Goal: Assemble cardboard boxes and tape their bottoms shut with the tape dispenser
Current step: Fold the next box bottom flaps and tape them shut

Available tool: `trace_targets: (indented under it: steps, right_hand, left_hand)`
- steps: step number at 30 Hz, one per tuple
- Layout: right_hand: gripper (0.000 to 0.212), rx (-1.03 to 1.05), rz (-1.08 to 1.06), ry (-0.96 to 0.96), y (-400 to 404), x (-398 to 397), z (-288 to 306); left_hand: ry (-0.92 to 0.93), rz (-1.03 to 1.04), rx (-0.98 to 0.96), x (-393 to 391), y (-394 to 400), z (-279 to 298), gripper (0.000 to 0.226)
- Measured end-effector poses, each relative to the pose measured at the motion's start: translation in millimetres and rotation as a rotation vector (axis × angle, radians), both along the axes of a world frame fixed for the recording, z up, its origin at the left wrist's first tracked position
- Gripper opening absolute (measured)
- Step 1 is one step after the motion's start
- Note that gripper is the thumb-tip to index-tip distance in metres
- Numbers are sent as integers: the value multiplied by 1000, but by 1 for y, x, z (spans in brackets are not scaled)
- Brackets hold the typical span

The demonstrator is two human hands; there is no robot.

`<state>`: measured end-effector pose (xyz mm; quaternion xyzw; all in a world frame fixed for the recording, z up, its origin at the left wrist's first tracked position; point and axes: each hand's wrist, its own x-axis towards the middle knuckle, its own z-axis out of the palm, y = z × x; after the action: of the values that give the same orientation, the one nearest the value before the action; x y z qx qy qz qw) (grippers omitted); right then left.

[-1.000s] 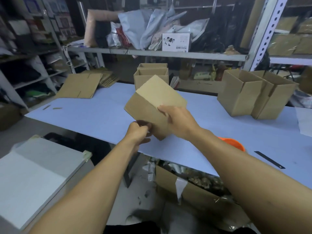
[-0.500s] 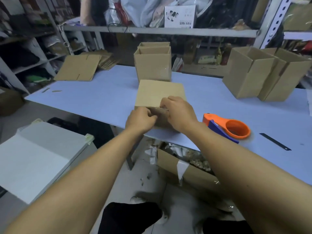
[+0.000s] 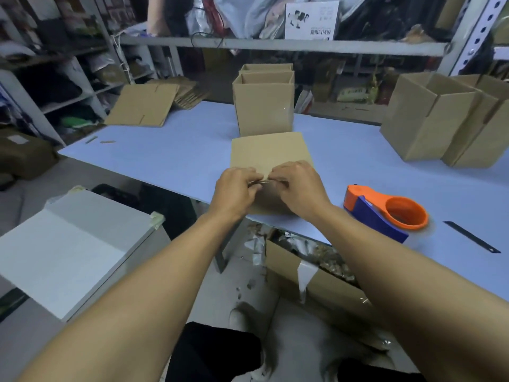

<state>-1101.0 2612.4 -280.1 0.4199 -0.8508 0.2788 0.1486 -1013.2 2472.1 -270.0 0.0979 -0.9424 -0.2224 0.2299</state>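
A small brown cardboard box (image 3: 270, 153) stands on the pale blue table (image 3: 170, 158) near its front edge, its closed face turned up. My left hand (image 3: 235, 190) and my right hand (image 3: 298, 186) meet at the box's near top edge, fingers curled and pinching the cardboard there. What the fingertips hold exactly is hidden by the knuckles. An orange and blue tape dispenser (image 3: 385, 213) lies on the table to the right of my right hand, untouched.
An upright open box (image 3: 263, 106) stands just behind the one I hold. Two more boxes (image 3: 446, 119) lean at the far right. Flat cardboard blanks (image 3: 143, 106) lie at the far left. A black blade (image 3: 471, 237) lies right of the dispenser. A scrap-filled carton (image 3: 316, 279) sits under the table.
The box came down from mid-air onto the table near the front edge. Both hands shifted to its near top edge and drew together. The view tilted downward.
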Motion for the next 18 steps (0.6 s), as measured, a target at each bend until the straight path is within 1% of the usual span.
trace_targets:
  steps: [2,6,9,12,16,18]
  right_hand:
    - [14,-39,-26,-26,1,2,-4]
    - [21,-37,-56,-28,3,-4,0]
    - [19,-39,-49,-80,11,-10,5]
    - [14,-124,-48,-157,20,-13,6]
    - [15,-77,-7,-157,27,-17,4]
    - [13,-90,-7,-135,37,-20,2]
  left_hand:
    - [23,20,51,-1,3,0,22]
    - [63,79,113,-7,14,-8,27]
    - [89,104,145,-11,19,-10,28]
    - [114,108,134,-15,26,-10,25]
    - [86,115,130,-13,25,-13,19]
    - [80,103,105,-10,24,-13,17]
